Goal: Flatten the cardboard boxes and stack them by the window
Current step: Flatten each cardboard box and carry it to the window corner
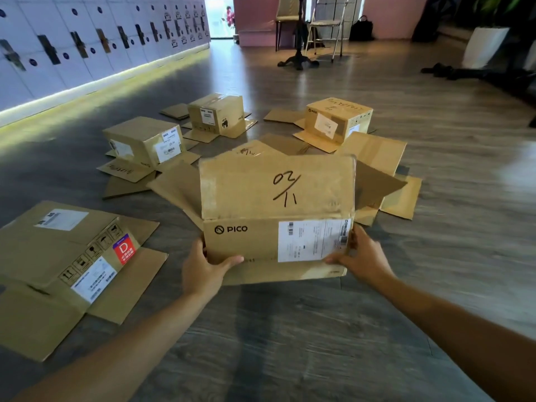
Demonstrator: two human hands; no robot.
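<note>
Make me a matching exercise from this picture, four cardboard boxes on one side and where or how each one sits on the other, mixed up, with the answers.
1. brown cardboard box marked 02/11
2. flattened cardboard box with red D sticker
3. cardboard box with handwriting on top
4. cardboard box with two white labels

A. far right, standing on the floor
B. flat on the floor, near left
C. held by the left hand and right hand
D. standing at mid left

Pairs: 1-C, 2-B, 3-A, 4-D

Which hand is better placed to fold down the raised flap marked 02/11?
Judging loosely, the right hand: it grips higher on the box edge, nearer the flap than the left hand.
</note>
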